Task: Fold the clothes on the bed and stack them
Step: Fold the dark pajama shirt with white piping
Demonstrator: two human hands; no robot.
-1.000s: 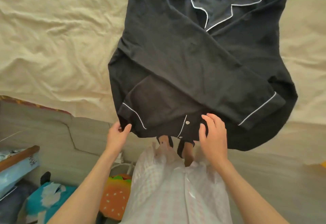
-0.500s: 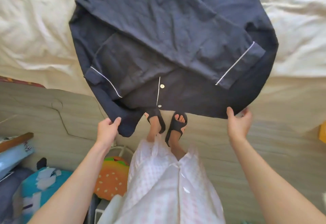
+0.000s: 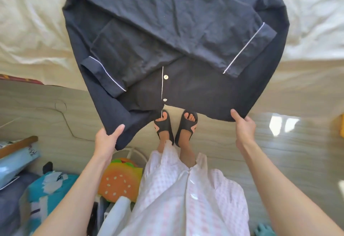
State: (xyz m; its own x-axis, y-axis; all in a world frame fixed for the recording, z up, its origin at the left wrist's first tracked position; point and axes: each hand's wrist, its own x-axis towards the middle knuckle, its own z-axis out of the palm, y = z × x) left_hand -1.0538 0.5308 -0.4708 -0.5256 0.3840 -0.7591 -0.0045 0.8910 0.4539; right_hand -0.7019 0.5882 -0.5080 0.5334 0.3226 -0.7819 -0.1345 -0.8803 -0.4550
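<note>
Since half a second ago, both hands have spread wider along the hem and the shirt sits slightly higher in view. Dark navy button-front pyjama shirt with white piping lies mostly on the cream wrinkled bed sheet, its lower hem hanging past the bed edge over the floor. Both sleeves are folded across the front, cuffs crossing toward the middle; two white buttons show on the placket.

Left hand grips the hem's left corner, thumb on top, fingers hidden under the cloth. Right hand pinches the hem's right corner, thumb on top.

Below the hem: the person's feet in black slide sandals on the grey wood-look floor. Pink-and-white checked garment worn by the person fills the lower centre. At lower left, an orange burger-shaped cushion beside a teal patterned fabric bundle, near a white wire frame.
</note>
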